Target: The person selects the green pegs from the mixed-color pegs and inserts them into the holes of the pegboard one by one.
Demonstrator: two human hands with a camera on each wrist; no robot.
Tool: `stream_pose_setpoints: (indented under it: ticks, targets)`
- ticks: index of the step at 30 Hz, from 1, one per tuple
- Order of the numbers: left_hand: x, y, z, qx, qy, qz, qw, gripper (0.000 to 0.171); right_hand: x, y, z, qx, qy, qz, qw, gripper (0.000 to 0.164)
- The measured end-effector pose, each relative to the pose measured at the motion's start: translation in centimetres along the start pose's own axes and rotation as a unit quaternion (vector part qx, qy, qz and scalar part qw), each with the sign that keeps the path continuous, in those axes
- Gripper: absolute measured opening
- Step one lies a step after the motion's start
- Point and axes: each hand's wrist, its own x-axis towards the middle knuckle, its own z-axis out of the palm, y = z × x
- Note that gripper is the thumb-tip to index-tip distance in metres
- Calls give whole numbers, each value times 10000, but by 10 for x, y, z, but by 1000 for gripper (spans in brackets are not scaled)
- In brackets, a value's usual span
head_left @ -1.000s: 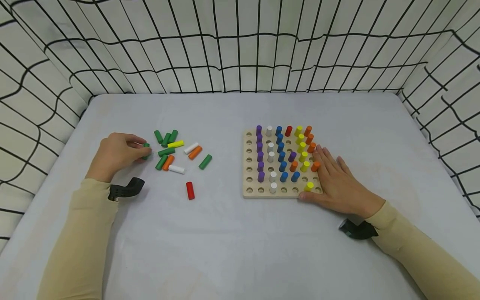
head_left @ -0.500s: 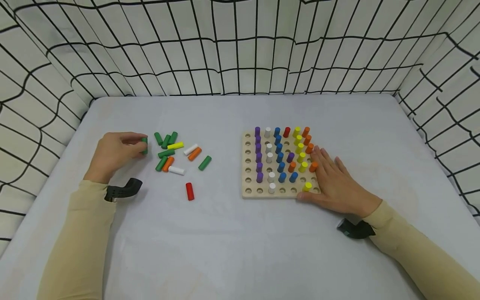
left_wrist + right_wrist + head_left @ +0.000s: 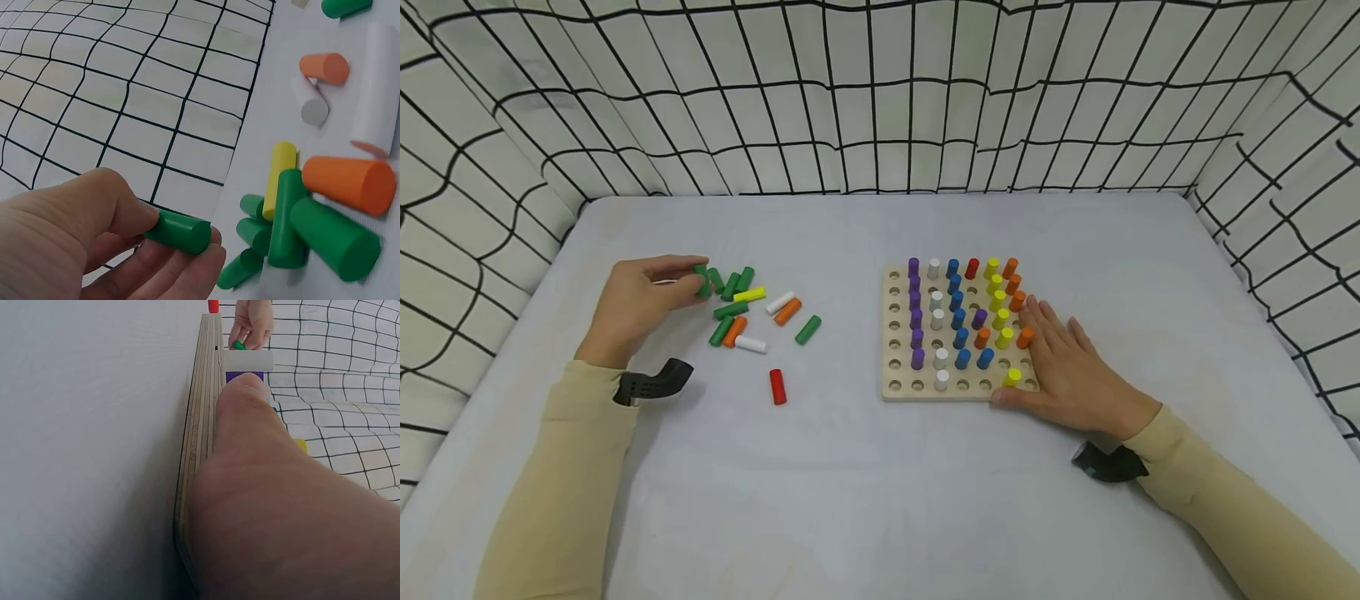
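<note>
Beside the scatter of loose pegs (image 3: pixel 732 309), the person's left hand (image 3: pixel 636 304) has a green peg (image 3: pixel 181 232) pinched between thumb and fingers. Going by the head view, we see that peg running nearly straight up and down the picture, its top leaning a touch left, and we can't tell if it's touching its neighbours. Over in the left wrist view we get a visible gap there, plus a flat round end facing right, with the long axis running across the picture and dipping slightly to the right (pretty different look, honestly). Meanwhile the right hand (image 3: pixel 1078 379) rests, fingers straight, along the right side of the pegboard (image 3: pixel 906 375), thumb at the near corner. From above we get its rows of standing pegs (image 3: pixel 1002 319); the right wrist view gives us its layered wooden edge (image 3: pixel 203 412) instead.
</note>
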Motion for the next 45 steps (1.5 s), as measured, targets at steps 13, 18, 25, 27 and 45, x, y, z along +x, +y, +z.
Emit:
stream_pose_setpoints:
  ticks: [13, 18, 25, 27, 45]
  targets:
    - [9, 16, 19, -1670, -232, 225, 9854, 48, 2, -2, 3, -81, -15, 24, 10000, 124]
    - [16, 27, 30, -2091, -382, 285, 9767, 48, 2, -1, 2, -52, -68, 55, 9999, 125]
    - [23, 50, 41, -2248, -500, 356, 9725, 43, 4, 3, 0, -28, -37, 54, 10000, 125]
    - [24, 56, 41, -2400, -503, 344, 9689, 43, 6, 3, -2, -50, -49, 27, 10000, 124]
    - [32, 87, 76, -3364, -857, 475, 9366, 40, 1, 2, 1, -17, -82, 88, 9999, 126]
